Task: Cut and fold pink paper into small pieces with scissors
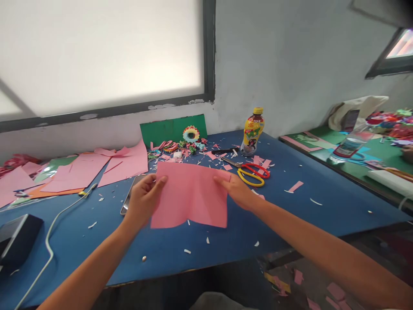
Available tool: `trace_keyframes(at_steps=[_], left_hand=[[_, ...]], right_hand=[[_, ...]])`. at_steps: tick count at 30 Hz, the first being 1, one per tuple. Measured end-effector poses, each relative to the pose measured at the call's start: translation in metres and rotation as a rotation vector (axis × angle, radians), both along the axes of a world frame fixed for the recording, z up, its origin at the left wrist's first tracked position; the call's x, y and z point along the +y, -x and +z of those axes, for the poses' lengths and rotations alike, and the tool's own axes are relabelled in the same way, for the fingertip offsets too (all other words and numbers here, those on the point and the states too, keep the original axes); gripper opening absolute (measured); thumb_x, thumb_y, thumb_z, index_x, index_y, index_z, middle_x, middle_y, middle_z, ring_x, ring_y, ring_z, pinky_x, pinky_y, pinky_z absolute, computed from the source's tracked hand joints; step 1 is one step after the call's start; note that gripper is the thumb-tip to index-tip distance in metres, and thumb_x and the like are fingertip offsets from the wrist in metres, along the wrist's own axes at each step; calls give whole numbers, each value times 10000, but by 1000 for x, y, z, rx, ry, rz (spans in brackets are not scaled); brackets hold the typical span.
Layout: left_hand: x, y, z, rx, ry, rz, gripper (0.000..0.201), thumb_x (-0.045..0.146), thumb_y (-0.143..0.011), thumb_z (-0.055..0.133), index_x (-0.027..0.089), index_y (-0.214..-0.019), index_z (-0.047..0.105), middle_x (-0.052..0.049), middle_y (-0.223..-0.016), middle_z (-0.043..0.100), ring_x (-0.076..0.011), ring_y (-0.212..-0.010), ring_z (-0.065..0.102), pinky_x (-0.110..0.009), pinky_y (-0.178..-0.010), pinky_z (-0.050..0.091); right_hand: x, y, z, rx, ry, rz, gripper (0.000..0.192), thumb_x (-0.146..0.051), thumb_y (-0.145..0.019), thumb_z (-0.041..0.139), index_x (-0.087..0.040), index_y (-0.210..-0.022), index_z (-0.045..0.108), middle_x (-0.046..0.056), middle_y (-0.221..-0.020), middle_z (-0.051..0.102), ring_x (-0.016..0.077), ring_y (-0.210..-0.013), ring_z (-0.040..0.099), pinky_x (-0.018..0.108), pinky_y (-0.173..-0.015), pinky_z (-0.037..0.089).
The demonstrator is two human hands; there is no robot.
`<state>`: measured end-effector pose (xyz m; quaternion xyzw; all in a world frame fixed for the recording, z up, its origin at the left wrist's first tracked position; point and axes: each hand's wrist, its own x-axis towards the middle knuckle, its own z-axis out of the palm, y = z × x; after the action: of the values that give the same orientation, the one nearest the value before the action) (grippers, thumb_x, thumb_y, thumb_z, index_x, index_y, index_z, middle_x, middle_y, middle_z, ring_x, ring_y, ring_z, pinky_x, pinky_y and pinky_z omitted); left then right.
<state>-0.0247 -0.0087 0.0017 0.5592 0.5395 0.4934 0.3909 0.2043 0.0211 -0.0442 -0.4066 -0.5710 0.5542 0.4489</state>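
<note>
A sheet of pink paper (pixel 206 198) with a crease down its middle is held up over the blue table. My left hand (pixel 146 193) pinches its left edge, thumb on the near face. At the upper right edge, my right hand (pixel 234 187) grips the sheet between thumb and fingers. Just beyond my right hand lie scissors (pixel 251 173) with one red and one yellow handle loop. A phone (pixel 129 198) lies partly hidden behind my left hand.
Pink sheets (pixel 80 170) are spread at the back left. A drink bottle (pixel 253 131) stands near the wall, beside paper scraps and a paper ring (pixel 191 134). A white cable (pixel 50 241) crosses the left side near a black box (pixel 19 241). Another table (pixel 325 159) stands at right.
</note>
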Motion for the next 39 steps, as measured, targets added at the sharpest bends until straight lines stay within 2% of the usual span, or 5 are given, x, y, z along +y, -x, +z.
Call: trace_keyframes(at_steps=[11,15,23,32,39], left_hand=[[18,21,-31,620,-227,-27,584,374,-740,604,201,-1253,385,-136,-1291,482,-292,-1168,471,-466,-897,438],[20,0,-45,950,-358,-431,377,359,-837,476,197,-1174,514,-102,-1325,473,-267,-1246,387,-464,-1038,290],[27,-6,-67,757,-222,-473,374,336,-807,497,173,-1141,537,-124,-1218,566,-265,-1122,519,-419,-932,420],[49,31,-50,626,-168,-254,458,440,-901,242,156,-1159,494,-133,-1168,584,-228,-1020,588,-347,-797,492],[33,14,-63,866,-207,-361,357,302,-755,554,147,-1074,594,-135,-1128,610,-310,-1103,494,-467,-971,321]], right_hand=[[15,-18,20,-557,-29,185,261,-390,-840,474,-173,-905,605,44,-751,642,143,-640,587,235,-514,456],[37,-8,37,-712,-70,259,239,-384,-698,653,-180,-625,553,2,-621,568,108,-519,497,211,-423,373],[27,17,29,-518,-61,536,584,-547,-901,149,-171,-1139,527,106,-1135,592,177,-916,603,271,-640,519],[-7,48,-28,-1050,-661,445,463,-407,-888,388,-230,-1314,411,110,-1417,331,298,-1303,271,541,-978,273],[-5,45,-31,-1118,-473,265,736,-568,-795,456,-120,-1364,327,129,-1441,268,293,-1327,215,501,-1044,204]])
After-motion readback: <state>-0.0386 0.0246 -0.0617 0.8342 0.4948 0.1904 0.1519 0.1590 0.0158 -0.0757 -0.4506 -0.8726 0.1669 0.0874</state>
